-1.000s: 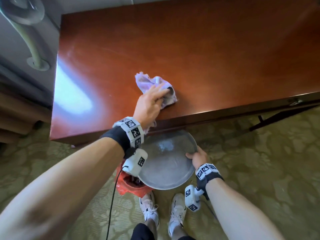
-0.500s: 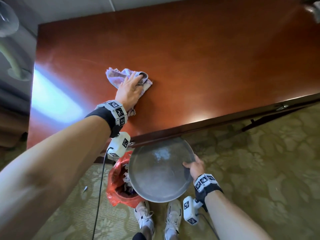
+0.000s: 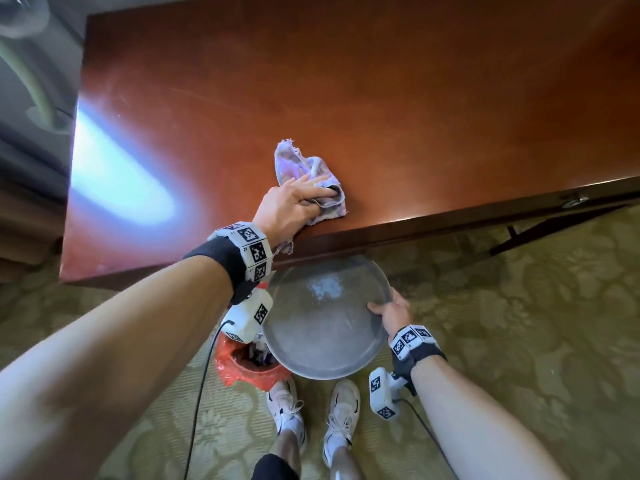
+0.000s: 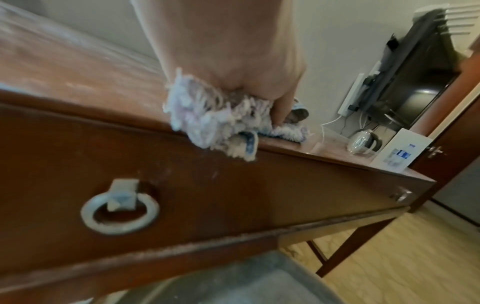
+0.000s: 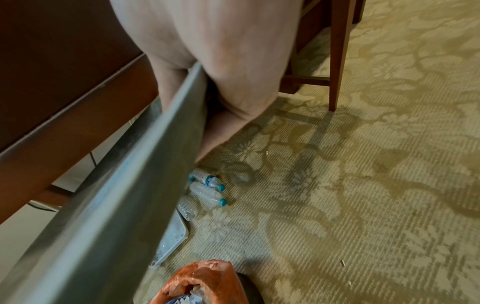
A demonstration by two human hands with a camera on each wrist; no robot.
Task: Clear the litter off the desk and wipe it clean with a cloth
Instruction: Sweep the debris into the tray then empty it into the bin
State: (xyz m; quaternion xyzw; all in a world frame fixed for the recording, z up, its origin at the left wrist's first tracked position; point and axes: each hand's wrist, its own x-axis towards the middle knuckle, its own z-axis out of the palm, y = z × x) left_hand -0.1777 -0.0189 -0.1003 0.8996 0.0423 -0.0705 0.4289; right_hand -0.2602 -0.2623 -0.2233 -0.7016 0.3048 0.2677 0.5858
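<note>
Reddish wood surface (image 3: 381,98), glossy, window glare at left. Cloth (image 3: 313,174) at front edge (frayed corner overhanging). Kettle (image 4: 363,142), white box (image 4: 400,152) at far end. Patterned carpet (image 5: 363,185): water bottles (image 5: 207,189), orange-lined bin (image 5: 202,283).

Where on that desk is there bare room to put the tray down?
The desk top shows bare beyond and right of the cloth under the left hand. Crowded: the near edge, where the right hand holds the tray over the red bin.
</note>
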